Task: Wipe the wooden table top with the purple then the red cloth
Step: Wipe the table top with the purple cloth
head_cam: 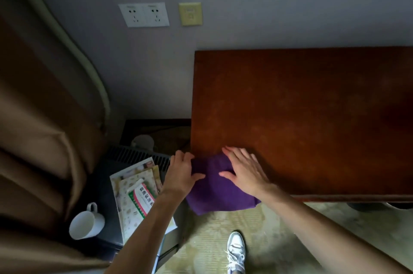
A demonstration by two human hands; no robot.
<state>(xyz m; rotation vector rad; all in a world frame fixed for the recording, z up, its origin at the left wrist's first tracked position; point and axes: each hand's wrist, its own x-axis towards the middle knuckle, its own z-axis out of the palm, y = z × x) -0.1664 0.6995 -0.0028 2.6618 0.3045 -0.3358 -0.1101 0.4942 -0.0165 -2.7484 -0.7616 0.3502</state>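
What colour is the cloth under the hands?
Purple cloth, seen in the head view.

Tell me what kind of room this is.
Probably a hotel room or bedroom: a heavy brown curtain, wall sockets above a wooden table, carpet, and a white cup on a low dark unit.

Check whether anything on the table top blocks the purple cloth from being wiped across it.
Nothing visible does. The purple cloth lies at the wooden table top's near-left corner under both hands, and the surface beyond shows bare.

Both arms reach forward, left hand [181, 173] with fingers curled, right hand [242, 171] spread flat.
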